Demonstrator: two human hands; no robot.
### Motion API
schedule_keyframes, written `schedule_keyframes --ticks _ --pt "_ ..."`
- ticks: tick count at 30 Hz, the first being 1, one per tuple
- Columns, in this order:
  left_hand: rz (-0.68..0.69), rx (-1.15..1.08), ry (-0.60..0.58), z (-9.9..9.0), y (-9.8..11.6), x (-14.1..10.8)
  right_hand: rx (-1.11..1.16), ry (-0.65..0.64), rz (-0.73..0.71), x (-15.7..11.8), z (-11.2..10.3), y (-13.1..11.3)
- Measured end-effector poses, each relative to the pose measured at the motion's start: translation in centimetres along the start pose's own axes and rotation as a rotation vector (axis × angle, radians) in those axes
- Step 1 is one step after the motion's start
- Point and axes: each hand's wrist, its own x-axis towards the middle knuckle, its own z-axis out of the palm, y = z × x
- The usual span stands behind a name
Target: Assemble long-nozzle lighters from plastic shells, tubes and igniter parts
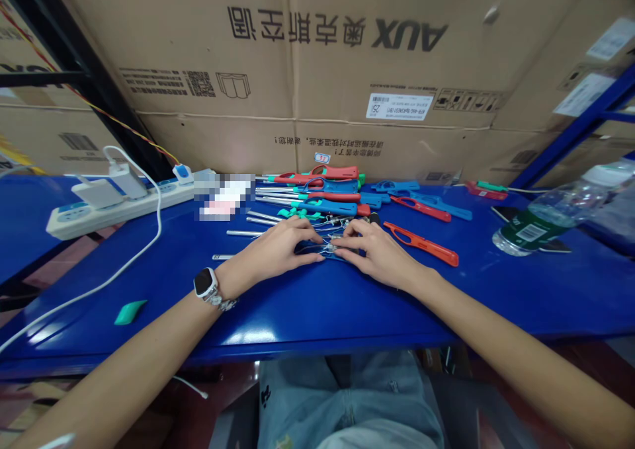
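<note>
My left hand (282,247), with a watch (204,282) at the wrist, and my right hand (374,249) meet at the middle of the blue table. Between their fingertips is an opened long-necked lighter (331,247), with thin wires and small clear inner parts showing. Both thumbs and forefingers are closed around these parts; the exact contact is partly hidden. A metal tube (223,257) sticks out to the left beneath my left wrist. Just behind my hands lie more lighters with red (335,172) and blue (330,207) handles, and green pieces (299,213).
Orange-red (429,247) and blue (439,204) handle shells lie right of my hands. Further right, a plastic bottle (546,217) lies tilted over a phone (555,245). A power strip (79,217) with a white cable is at left, near a green piece (129,312). A large carton (297,72) stands behind.
</note>
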Motion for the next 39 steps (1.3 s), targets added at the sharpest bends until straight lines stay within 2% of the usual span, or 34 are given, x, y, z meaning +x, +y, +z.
schedule_keyframes --ticks 14,22,39 --pt "0.0 0.003 0.024 -0.1 0.3 -0.2 -0.111 -0.033 -0.001 -0.3 0.0 -0.1" --pt "0.107 -0.019 0.045 0.0 0.0 0.2 0.01 -0.022 0.006 -0.2 0.4 0.4" --pt "0.068 -0.087 0.042 0.8 -0.3 0.2 -0.003 -0.048 0.04 -0.1 0.2 0.1"
